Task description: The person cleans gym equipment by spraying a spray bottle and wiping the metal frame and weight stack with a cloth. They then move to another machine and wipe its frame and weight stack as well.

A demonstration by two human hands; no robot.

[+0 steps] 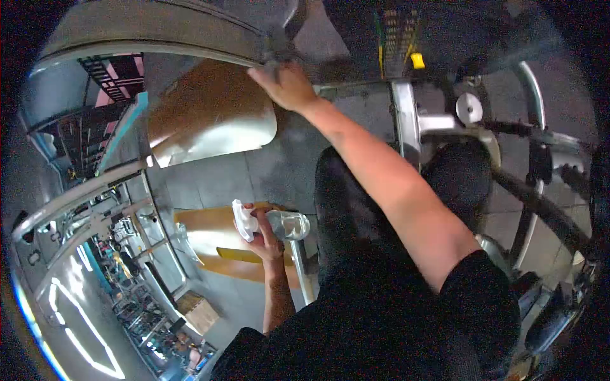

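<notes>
My left hand (265, 236) is closed round a clear spray bottle (293, 225) with a white trigger head (243, 220). The bottle lies almost sideways in this view, its nozzle end to the left. Further up, my outstretched right hand (291, 86) presses a bunched dark grey cloth (277, 53), blurred, against the end of a long metal-edged frame (159, 47). Its fingers are partly hidden by the cloth and by blur.
Brown shiny panels (213, 108) show beyond my hands, above a grey tiled floor (222, 181). At right stand metal tubes and a round white disc (469, 108). A wooden box (198, 312) sits at lower left, near a mirror-like area with equipment.
</notes>
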